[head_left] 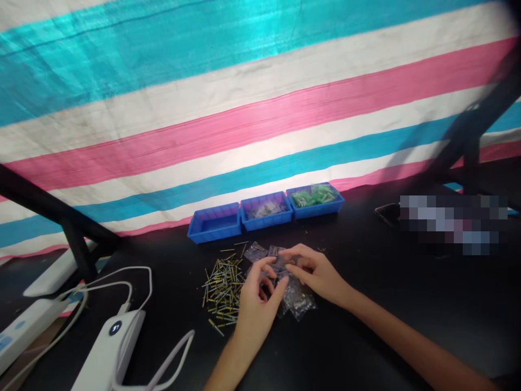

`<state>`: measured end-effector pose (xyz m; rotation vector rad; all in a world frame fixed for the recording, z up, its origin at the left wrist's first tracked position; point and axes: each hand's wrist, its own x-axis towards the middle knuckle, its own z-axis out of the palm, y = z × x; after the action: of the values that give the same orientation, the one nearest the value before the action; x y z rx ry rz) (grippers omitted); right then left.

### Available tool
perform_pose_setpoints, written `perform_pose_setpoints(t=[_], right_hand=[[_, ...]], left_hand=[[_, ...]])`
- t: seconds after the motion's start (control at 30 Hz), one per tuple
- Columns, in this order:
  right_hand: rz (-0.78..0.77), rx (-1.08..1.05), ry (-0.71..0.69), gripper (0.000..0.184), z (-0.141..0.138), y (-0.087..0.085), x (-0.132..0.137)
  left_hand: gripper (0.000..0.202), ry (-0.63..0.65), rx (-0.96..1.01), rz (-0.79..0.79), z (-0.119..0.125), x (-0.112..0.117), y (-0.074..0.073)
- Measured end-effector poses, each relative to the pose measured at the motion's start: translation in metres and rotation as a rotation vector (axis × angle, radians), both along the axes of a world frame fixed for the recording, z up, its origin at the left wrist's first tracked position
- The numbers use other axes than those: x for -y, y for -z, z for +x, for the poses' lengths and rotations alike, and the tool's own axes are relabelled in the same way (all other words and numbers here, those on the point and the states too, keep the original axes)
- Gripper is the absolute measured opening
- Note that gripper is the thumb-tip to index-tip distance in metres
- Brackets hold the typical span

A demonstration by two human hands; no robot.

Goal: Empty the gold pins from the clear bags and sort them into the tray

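Here, on a black table [378,309] before a striped tarp [244,108] — left hand [256,304] and right hand [319,273] pinch a clear packet [280,264].

Right half of surface [386,309] bare, wide free path from near edge to far, up to phone [386,213] at far right. Centre: clear bags [300,303] strewn, loose pins [222,288] heaped just left of them. Far centre: row of three blue bins [266,217] blocks way to striped cloth [244,108]; narrow bare strip between bins and pins. Near left crowded: power bank [116,347], looping cables [175,353], power strip [24,331]. Slanted black strut [77,244] bars far left; second strut [468,136] far right.
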<state>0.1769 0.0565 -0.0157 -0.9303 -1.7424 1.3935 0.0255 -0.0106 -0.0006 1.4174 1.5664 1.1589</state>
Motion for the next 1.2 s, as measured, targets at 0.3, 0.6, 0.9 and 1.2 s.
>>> perform_pose_setpoints(t=[0.3, 0.6, 0.9, 1.2], right_hand=[[-0.1, -0.109, -0.064, 0.021, -0.003, -0.002, 0.004], [0.199, -0.03, -0.022, 0.019, 0.003, -0.001, 0.003], [0.215, 0.005, 0.079, 0.01, 0.001, -0.008, 0.004], [-0.103, -0.028, 0.028, 0.024, 0.0, -0.008, 0.004]], left_hand=[[0.01, -0.015, -0.097, 0.137, -0.009, -0.002, 0.002], [0.008, -0.015, -0.124, 0.155, -0.011, -0.002, -0.001], [0.01, -0.069, -0.174, 0.185, -0.015, -0.004, -0.002], [0.013, -0.071, -0.125, 0.167, -0.011, -0.001, -0.004]])
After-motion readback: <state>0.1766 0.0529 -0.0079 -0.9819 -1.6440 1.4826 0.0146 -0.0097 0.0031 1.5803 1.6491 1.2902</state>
